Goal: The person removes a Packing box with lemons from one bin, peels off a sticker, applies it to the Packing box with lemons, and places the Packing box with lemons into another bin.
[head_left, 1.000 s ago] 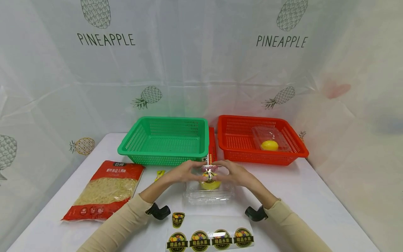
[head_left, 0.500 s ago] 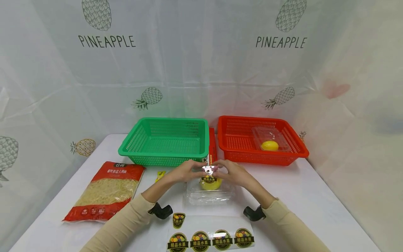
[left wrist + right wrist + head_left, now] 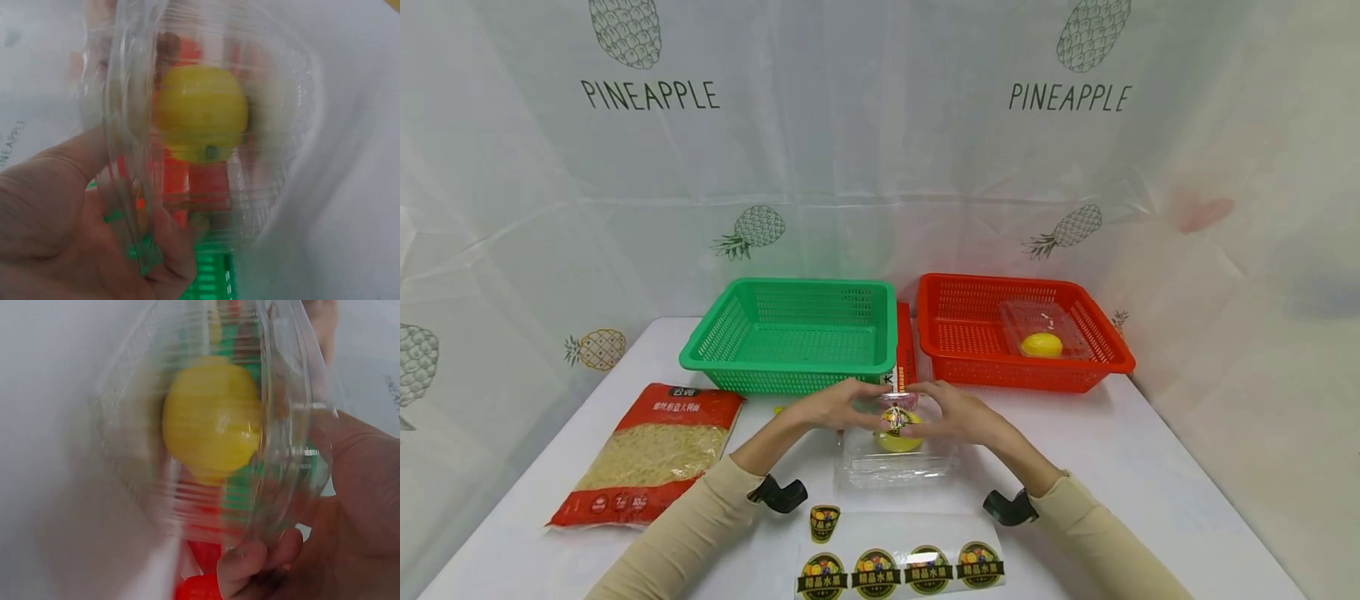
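Note:
In the head view a clear plastic clamshell box (image 3: pixel 895 477) sits at mid-table, its lid closed over a lemon (image 3: pixel 897 442). A round black and gold sticker (image 3: pixel 896 418) is on the lid. My left hand (image 3: pixel 842 407) grips the box's left side, thumb on top and fingertips underneath. From the right side my right hand (image 3: pixel 957 414) holds it likewise, thumb near the sticker. Both wrist views show the lemon (image 3: pixel 201 114) through the ribbed plastic, slightly blurred, with fingers curled at the box's edge.
Behind stand a green basket (image 3: pixel 790 367) and a red basket (image 3: pixel 1015 372); the red one holds another clear box (image 3: pixel 1037 315) with a lemon (image 3: pixel 1041 345). A red pasta bag (image 3: pixel 651 454) lies left. A sheet of stickers (image 3: pixel 895 533) lies in front. A red packet (image 3: pixel 906 346) lies between the baskets.
Both hands stay on the box in nearly the same place. Glare over the sticker has shifted, and the left hand hides more of the small yellow packet behind it.

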A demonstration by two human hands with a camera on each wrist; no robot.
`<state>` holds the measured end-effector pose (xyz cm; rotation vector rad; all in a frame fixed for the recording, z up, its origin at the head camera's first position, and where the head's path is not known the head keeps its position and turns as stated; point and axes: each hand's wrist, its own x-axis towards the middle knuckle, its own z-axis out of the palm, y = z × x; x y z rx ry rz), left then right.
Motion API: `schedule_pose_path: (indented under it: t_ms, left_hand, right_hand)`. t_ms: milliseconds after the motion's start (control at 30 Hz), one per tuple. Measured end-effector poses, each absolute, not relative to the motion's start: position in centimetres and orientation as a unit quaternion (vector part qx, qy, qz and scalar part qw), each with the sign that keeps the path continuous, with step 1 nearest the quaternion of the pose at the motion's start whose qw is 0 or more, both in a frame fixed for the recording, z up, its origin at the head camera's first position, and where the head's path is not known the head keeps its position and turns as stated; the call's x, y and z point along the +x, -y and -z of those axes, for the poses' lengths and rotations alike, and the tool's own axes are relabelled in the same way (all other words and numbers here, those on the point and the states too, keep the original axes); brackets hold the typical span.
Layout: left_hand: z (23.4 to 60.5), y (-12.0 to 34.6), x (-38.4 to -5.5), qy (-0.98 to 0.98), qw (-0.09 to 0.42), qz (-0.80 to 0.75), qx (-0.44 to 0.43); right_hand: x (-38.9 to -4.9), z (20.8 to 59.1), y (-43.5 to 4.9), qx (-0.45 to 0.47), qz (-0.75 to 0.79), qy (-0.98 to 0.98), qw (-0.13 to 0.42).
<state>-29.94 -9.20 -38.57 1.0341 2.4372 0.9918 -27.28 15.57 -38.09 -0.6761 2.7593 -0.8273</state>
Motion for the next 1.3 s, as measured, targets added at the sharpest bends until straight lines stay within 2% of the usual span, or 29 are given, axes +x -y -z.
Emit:
schedule_pose_path:
  t_ms: [133,367,533,700,833,967,1167,1300]
  left_hand:
    - [38.6,8.9,-29.5,-0.865,0.145,-0.339,0.341]
    - [38.9,8.9,-29.5,-0.862,0.143,-0.348,0.34]
    - [38.9,9.0,-29.7,-0.86,0.137,-0.357,0.337]
    - [39.0,8.6,-29.8,-0.869,0.134,-0.37,0.3]
    - [39.2,8.2,-29.6,-0.88,0.106,-0.37,0.279]
    - [39.5,8.0,-29.5,-0.884,0.094,-0.371,0.267]
    - [39.2,8.5,-29.5,-0.876,0.121,-0.364,0.292]
    - [38.9,8.7,-29.5,-0.873,0.124,-0.353,0.311]
  right_hand:
    - [-27.1,38.0,-15.1,-0.214,0.265,-0.937,0.086]
    - [-27.3,38.2,-15.8,-0.25,0.297,-0.917,0.096]
    - [-27.5,38.3,-15.8,-0.267,0.292,-0.915,0.073]
    - [-27.6,38.1,-14.8,-0.235,0.27,-0.933,0.046]
    - [-27.7,38.0,-14.3,-0.211,0.251,-0.944,0.039]
    - [-27.7,38.1,-14.8,-0.222,0.266,-0.937,0.055]
    - [-27.6,38.4,-15.8,-0.244,0.296,-0.919,0.097]
    - [-27.5,38.2,-15.3,-0.22,0.27,-0.932,0.099]
